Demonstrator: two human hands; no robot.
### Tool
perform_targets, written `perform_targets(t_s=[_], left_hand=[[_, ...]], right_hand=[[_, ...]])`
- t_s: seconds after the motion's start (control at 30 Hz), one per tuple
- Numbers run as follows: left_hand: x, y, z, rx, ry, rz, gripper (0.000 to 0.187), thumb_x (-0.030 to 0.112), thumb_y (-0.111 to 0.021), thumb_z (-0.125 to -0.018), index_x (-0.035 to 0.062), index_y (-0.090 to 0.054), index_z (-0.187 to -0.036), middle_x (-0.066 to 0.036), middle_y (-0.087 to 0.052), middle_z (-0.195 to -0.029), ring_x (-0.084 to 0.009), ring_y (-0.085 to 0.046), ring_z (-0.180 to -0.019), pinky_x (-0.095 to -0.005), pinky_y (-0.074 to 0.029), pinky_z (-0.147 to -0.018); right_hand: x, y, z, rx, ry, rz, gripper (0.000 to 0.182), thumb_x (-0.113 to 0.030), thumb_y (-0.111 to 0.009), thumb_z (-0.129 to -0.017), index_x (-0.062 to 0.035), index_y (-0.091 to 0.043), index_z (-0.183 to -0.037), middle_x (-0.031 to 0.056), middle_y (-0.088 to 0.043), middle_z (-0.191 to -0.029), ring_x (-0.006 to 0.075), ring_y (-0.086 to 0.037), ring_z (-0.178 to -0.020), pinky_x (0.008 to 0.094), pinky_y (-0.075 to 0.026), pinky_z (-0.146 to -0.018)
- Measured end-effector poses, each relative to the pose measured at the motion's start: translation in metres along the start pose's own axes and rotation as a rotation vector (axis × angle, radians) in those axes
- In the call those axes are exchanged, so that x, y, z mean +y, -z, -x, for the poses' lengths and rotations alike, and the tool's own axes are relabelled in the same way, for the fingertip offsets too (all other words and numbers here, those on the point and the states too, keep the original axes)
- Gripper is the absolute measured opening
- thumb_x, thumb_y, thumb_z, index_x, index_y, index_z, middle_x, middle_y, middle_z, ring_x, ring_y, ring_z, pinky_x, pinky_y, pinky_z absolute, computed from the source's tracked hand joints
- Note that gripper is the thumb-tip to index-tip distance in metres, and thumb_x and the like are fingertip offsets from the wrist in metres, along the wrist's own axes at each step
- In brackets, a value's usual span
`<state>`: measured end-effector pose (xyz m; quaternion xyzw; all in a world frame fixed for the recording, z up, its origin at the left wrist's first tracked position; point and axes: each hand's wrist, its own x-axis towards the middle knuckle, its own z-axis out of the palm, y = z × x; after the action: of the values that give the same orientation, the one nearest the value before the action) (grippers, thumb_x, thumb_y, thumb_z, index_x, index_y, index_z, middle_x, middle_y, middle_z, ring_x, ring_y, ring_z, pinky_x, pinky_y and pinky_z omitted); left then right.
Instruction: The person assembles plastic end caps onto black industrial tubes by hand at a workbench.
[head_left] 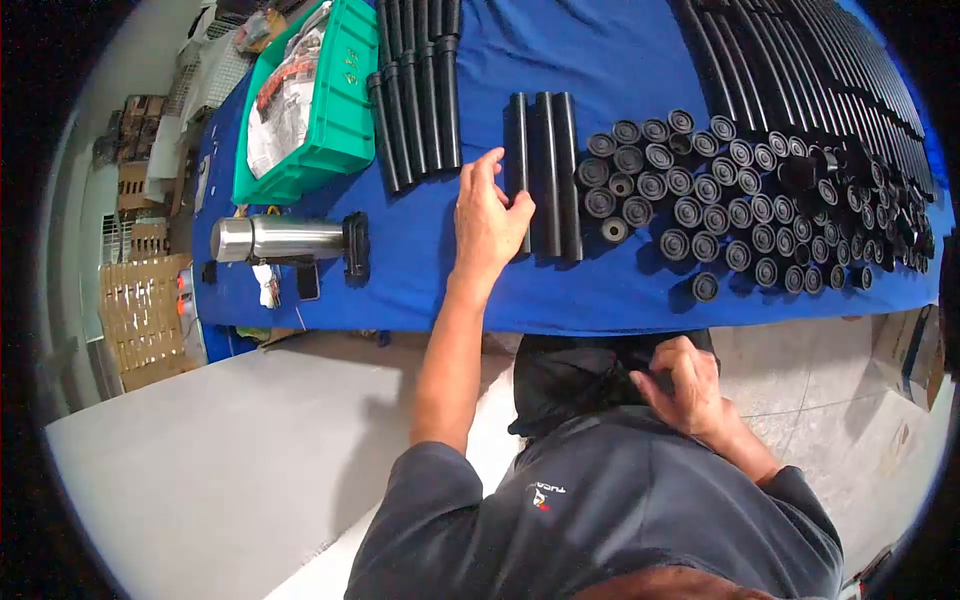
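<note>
Three black tubes (548, 180) lie side by side on the blue cloth, pointing away from me. My left hand (488, 220) is at the leftmost black tube (521, 150), its fingers stretched out along the left side and its thumb overlapping the lower part. That hand is open. Down at my lap, over black fabric (560, 378), rests my right hand (688, 385) with its fingers curled in; nothing shows in it. To the right of the tubes stand many round black caps (705, 215) in a loose cluster.
A green crate (345, 95) with crumpled paper stands at the back left, beside a row of black tubes (425, 110). A steel flask (290, 240) lies near a phone (307, 282). More black tubes (790, 70) fill the back right of the blue cloth (600, 300).
</note>
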<state>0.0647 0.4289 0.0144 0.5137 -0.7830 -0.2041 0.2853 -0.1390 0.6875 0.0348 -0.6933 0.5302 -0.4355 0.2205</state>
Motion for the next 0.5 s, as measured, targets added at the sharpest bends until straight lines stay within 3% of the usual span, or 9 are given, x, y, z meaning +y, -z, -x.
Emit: perform_targets(t_s=[0.13, 0.2, 0.27, 0.4, 0.43, 0.47, 0.5], left_hand=[[-0.014, -0.009, -0.016, 0.002, 0.031, -0.132, 0.063, 0.014, -0.076, -0.077, 0.0012, -0.054, -0.135, -0.019, -0.066, -0.108, -0.0268, -0.066, -0.080, -0.0408, -0.055, -0.078], [-0.010, -0.011, -0.021, 0.011, 0.020, -0.167, 0.065, 0.017, -0.076, -0.078, 0.0036, -0.052, -0.137, -0.021, -0.066, -0.108, -0.0383, -0.066, -0.098, -0.0485, -0.053, -0.087], [-0.010, -0.015, -0.024, 0.006, 0.008, -0.214, 0.063, 0.017, -0.074, -0.080, 0.0040, -0.051, -0.136, -0.021, -0.066, -0.107, -0.0389, -0.066, -0.097, -0.0482, -0.054, -0.087], [0.012, 0.016, 0.002, 0.016, 0.079, -0.011, 0.065, 0.007, -0.068, -0.084, 0.0036, -0.050, -0.146, -0.015, -0.066, -0.103, -0.0283, -0.065, -0.088, -0.0396, -0.053, -0.080], [0.011, 0.020, 0.008, 0.176, -0.100, 0.215, 0.061, 0.004, -0.064, -0.088, 0.0090, -0.054, -0.147, -0.009, -0.063, -0.105, -0.0180, -0.059, -0.079, -0.0346, -0.051, -0.073], [0.019, 0.030, 0.034, 0.089, 0.217, 0.582, 0.053, 0.001, -0.062, -0.092, 0.0052, -0.054, -0.144, -0.002, -0.060, -0.104, -0.0095, -0.054, -0.079, -0.0278, -0.048, -0.070], [0.022, 0.035, 0.052, 0.136, 0.241, 0.603, 0.048, 0.002, -0.063, -0.094, 0.0045, -0.054, -0.140, 0.000, -0.059, -0.101, -0.0077, -0.052, -0.078, -0.0259, -0.046, -0.069]], right_hand=[[0.000, -0.014, 0.001, -0.073, -0.027, -0.073, 0.033, 0.000, -0.083, -0.076, -0.0026, -0.055, -0.093, 0.0118, -0.060, -0.081, 0.0276, -0.061, -0.064, 0.0389, -0.049, -0.051], [-0.002, -0.018, -0.006, -0.103, 0.019, -0.080, 0.032, -0.002, -0.083, -0.077, -0.0030, -0.056, -0.093, 0.0107, -0.060, -0.081, 0.0270, -0.061, -0.064, 0.0391, -0.049, -0.052], [-0.003, -0.027, -0.010, -0.118, 0.048, -0.102, 0.030, -0.005, -0.082, -0.078, -0.0033, -0.056, -0.092, 0.0104, -0.060, -0.082, 0.0272, -0.061, -0.064, 0.0390, -0.050, -0.054], [-0.004, -0.037, -0.023, -0.174, 0.024, -0.185, 0.027, -0.008, -0.080, -0.082, -0.0030, -0.058, -0.095, 0.0109, -0.060, -0.084, 0.0283, -0.063, -0.067, 0.0394, -0.051, -0.057], [-0.004, -0.034, -0.031, -0.219, -0.027, -0.196, 0.027, -0.009, -0.079, -0.084, -0.0015, -0.059, -0.100, 0.0122, -0.060, -0.085, 0.0291, -0.064, -0.070, 0.0396, -0.052, -0.060], [0.000, -0.037, -0.037, -0.208, -0.075, -0.244, 0.032, -0.008, -0.077, -0.086, 0.0001, -0.058, -0.110, 0.0133, -0.060, -0.086, 0.0305, -0.064, -0.074, 0.0402, -0.053, -0.064], [0.002, -0.037, -0.045, -0.231, -0.114, -0.277, 0.036, -0.008, -0.076, -0.086, 0.0004, -0.057, -0.117, 0.0139, -0.060, -0.088, 0.0306, -0.064, -0.074, 0.0404, -0.053, -0.065]])
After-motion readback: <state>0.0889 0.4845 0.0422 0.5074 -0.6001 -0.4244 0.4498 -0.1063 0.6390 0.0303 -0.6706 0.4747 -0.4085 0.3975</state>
